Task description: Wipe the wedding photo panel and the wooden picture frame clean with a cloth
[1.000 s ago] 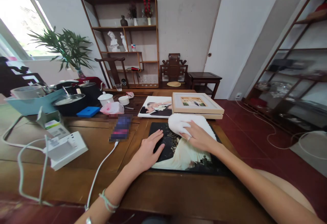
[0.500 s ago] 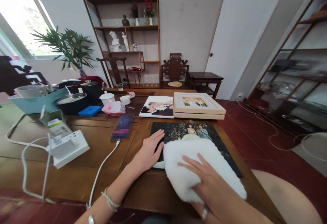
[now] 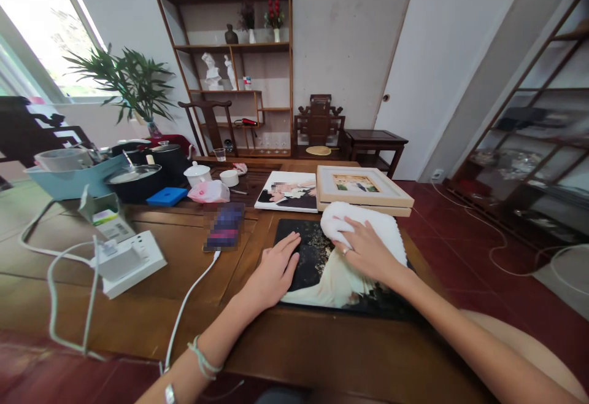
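A large dark photo panel (image 3: 311, 256) lies flat on the wooden table, a pale flowing gown showing in its picture. My left hand (image 3: 278, 269) rests flat on the panel's left edge, fingers stretched out and holding nothing. Toward the panel's far right part, my right hand (image 3: 365, 247) presses down on a fluffy white cloth (image 3: 385, 232), its fingers bent into the fabric. The cloth hides the panel's upper right area, where the picture cannot be seen.
Just behind the panel lie a white-edged photo print (image 3: 288, 192) and stacked cream picture frames (image 3: 368, 189). To the left are a phone (image 3: 225, 226) on a white charging cable, a power strip (image 3: 133, 263), a blue box (image 3: 166, 196), a lidded white cup (image 3: 197, 174) and pots.
My right hand has slid the white cloth away from me to the panel's far edge, uncovering the gown in the picture. My left hand stays in place on the panel.
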`<state>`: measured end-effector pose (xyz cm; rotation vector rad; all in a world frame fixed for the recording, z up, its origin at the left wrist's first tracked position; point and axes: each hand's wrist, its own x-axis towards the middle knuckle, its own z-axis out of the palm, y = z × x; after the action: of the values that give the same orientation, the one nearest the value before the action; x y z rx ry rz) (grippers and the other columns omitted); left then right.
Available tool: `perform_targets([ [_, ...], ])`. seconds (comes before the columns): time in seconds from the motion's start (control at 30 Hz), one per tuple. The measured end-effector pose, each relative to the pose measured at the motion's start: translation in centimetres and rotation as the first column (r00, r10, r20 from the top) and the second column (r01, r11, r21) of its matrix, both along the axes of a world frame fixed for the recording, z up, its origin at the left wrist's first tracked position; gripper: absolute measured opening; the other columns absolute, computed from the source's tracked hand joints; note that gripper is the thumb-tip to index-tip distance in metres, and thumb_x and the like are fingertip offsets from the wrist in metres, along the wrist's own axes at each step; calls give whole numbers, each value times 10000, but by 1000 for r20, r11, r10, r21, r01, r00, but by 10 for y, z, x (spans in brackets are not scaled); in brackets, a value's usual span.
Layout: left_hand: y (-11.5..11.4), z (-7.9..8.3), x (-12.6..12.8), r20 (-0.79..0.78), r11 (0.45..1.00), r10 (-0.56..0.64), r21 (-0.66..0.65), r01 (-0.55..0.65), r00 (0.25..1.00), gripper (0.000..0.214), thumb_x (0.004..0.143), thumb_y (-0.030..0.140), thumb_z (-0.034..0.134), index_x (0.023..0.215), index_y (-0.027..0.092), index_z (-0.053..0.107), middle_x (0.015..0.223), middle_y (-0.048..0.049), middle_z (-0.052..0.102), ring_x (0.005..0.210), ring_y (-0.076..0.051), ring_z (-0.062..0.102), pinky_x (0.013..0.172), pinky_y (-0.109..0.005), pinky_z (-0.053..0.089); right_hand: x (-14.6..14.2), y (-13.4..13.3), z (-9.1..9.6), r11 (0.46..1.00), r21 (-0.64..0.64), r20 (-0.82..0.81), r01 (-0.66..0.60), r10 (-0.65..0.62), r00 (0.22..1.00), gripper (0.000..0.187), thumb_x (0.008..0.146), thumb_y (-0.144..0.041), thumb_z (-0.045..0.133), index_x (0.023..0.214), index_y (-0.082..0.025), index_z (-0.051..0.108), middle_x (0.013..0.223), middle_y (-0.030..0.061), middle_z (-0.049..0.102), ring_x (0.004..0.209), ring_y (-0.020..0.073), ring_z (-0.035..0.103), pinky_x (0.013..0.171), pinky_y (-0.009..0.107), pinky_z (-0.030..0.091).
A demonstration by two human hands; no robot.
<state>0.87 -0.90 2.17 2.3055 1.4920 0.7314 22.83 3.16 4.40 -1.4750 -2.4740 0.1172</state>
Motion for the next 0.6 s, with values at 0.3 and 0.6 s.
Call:
perform_targets([
  [0.3,2,-9,-3,199,999,-2,36,-5,980,509,953,376,201,1428,197,167,1505,-52,174,1381,-183,131,1110,-392,202,-39,-30,11,925,-38,-15,-377,377,926,266,834,-246,477,1034,-220,651,1395,62,403,1327,299,221,1043,597,106],
  [0.6,2,-5,-3,151,999,44,-10,-43,988,492,949,353,223,1397,155,264,1456,-86,307,1341,-188,275,1092,-410,242,-17,-107,29,819,-248,-41,-517,525,850,371,744,-203,544,1106,-232,619,1401,25,392,1337,297,193,1079,570,88],
])
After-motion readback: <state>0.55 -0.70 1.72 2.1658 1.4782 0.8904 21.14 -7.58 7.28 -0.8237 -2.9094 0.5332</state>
